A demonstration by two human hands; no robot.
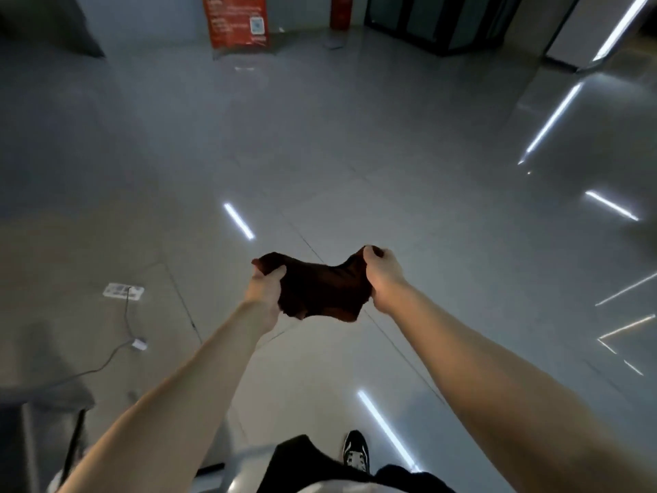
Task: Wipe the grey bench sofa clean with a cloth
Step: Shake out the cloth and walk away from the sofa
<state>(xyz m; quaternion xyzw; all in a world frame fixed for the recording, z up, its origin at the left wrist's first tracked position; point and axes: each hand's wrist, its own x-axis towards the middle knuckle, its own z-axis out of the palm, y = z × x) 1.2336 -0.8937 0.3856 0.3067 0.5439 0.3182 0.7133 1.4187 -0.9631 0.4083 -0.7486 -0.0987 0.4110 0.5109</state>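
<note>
A dark brown cloth [320, 291] hangs in the air in front of me, stretched between both hands above a glossy grey tiled floor. My left hand [265, 291] grips its left edge with the fingers closed over the fabric. My right hand [382, 275] pinches its right upper corner. Both arms reach forward from the bottom of the view. A grey shape at the lower left edge [42, 403] may be part of the bench sofa, but I cannot tell.
A white power strip [122, 290] with a grey cable [128, 325] lies on the floor at the left. A red standing sign [234, 21] and a red cylinder [340, 10] stand at the far side. Dark-framed glass panels [437, 23] are at the top right. My shoe [356, 451] shows below.
</note>
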